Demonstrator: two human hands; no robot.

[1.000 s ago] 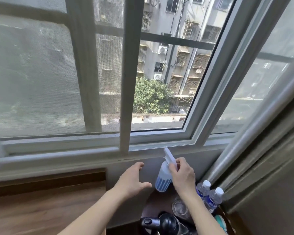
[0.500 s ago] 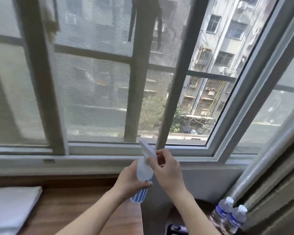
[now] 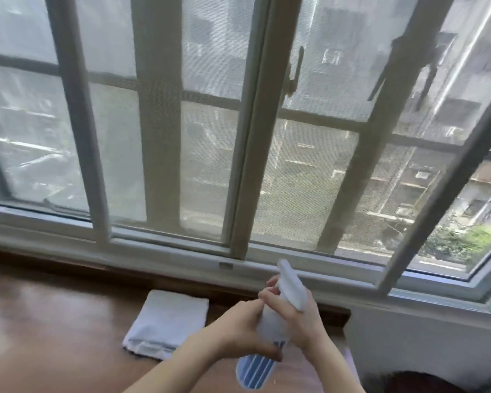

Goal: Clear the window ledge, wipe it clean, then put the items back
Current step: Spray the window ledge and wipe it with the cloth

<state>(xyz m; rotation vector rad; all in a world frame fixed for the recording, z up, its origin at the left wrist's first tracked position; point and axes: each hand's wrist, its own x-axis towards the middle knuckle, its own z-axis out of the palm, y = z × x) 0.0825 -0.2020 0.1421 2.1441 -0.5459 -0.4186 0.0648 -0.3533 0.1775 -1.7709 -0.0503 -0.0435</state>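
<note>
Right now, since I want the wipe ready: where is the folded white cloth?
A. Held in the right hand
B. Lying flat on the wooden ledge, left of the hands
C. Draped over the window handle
B: the folded white cloth lies flat on the wooden ledge, left of both hands holding the spray bottle.

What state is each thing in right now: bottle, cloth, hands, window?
Spray bottle: held off the ledge in both hands, tilted, nozzle toward the window.
Left hand: grips the bottle's body.
Right hand: grips the bottle's neck below the spray head.
Cloth: folded, lying flat on the ledge, untouched.
Ledge: wooden; whether wiped cannot be told.
Window: right sash swung open outward.
</note>
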